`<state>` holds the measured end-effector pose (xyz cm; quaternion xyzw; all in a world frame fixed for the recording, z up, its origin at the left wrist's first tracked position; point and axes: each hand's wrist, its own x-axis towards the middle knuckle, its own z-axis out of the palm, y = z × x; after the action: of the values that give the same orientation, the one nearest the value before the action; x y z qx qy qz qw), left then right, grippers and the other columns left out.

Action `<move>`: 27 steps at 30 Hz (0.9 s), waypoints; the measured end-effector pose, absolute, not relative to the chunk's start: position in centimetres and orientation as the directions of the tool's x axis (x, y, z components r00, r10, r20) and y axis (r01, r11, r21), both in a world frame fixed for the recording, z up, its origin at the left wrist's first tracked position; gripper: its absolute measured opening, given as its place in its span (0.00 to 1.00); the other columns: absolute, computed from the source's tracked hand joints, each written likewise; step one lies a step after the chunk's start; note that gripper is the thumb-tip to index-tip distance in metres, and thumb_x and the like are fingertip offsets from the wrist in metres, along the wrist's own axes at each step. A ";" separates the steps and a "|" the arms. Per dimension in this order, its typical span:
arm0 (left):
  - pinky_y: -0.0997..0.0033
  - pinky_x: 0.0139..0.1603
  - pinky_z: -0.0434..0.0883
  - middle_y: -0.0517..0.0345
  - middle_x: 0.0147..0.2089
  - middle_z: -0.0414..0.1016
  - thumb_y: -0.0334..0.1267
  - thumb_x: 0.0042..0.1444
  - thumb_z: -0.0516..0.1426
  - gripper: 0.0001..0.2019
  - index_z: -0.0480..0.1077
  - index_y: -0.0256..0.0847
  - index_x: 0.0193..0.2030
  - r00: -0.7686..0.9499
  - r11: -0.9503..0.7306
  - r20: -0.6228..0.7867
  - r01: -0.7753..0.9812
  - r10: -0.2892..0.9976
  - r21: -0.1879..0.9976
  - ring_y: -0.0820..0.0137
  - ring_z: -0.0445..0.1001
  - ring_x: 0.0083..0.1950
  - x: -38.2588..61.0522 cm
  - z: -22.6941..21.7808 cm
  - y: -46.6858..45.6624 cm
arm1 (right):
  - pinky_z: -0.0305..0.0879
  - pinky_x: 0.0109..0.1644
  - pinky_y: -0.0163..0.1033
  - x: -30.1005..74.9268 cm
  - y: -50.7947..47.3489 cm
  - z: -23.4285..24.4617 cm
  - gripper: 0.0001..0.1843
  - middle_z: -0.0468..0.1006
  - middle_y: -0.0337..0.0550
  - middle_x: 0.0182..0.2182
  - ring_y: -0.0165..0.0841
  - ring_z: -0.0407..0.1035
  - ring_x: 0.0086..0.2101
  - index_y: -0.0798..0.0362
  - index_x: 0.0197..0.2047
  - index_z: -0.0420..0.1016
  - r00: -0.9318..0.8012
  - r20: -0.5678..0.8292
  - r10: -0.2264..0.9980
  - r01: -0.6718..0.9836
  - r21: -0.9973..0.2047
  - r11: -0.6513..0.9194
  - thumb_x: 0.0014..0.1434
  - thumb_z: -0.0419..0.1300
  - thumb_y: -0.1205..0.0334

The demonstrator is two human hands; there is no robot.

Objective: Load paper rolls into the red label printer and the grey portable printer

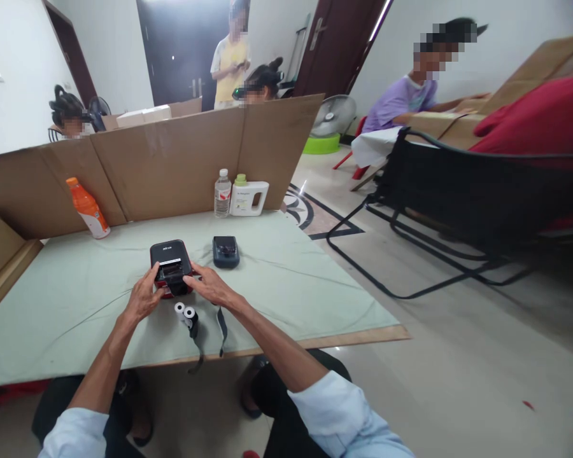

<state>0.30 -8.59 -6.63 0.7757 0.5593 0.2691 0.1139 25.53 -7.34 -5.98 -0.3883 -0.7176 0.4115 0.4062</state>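
A small black and red thermal printer (170,251) sits on the pale green table cover, its front slot facing me. My left hand (143,296) grips its left front side, thumb at the slot's edge. On the opposite side my right hand (212,285) holds it, with the thumb over the front right corner. Just in front of the printer are two small white paper rolls (189,313), close together. A black strap (222,331) lies near them and another dark strap trails over the table edge. Behind my right hand is a smaller dark portable printer (226,252).
A cardboard screen (172,168) runs along the table's far side. Before it stand an orange bottle (88,208), a clear water bottle (223,196) and a white detergent jug (248,198). A black folding chair (439,197) is at right. Other people sit or stand beyond.
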 end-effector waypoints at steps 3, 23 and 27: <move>0.53 0.62 0.76 0.45 0.70 0.70 0.37 0.60 0.60 0.39 0.55 0.43 0.78 0.210 -0.331 0.288 0.809 0.934 0.485 0.54 0.76 0.63 0.8 -6.9 -9.0 | 0.69 0.51 0.43 25.7 -7.4 -6.1 0.23 0.83 0.45 0.46 0.39 0.74 0.44 0.52 0.61 0.75 -0.381 0.257 0.888 0.219 -0.908 0.357 0.64 0.60 0.59; 0.47 0.73 0.65 0.43 0.75 0.64 0.40 0.51 0.69 0.33 0.72 0.43 0.64 0.396 -0.504 0.332 0.782 0.856 0.366 0.52 0.65 0.74 -1.3 -4.4 -7.4 | 0.70 0.56 0.48 26.3 -8.2 -7.5 0.28 0.82 0.47 0.54 0.43 0.76 0.51 0.49 0.68 0.69 -0.410 0.277 0.869 0.291 -0.863 0.413 0.66 0.59 0.57; 0.50 0.71 0.69 0.45 0.77 0.59 0.42 0.49 0.71 0.33 0.73 0.45 0.63 0.337 -0.447 0.327 0.817 0.883 0.364 0.51 0.66 0.73 -0.9 -4.3 -7.8 | 0.70 0.55 0.48 26.2 -8.3 -7.4 0.28 0.82 0.47 0.54 0.44 0.77 0.51 0.49 0.67 0.69 -0.406 0.277 0.871 0.305 -0.858 0.414 0.65 0.59 0.57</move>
<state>-0.92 -7.77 -4.32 0.8150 0.5216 0.2435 0.0672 26.23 -8.26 -7.39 -0.3916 -0.7506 0.3734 0.3793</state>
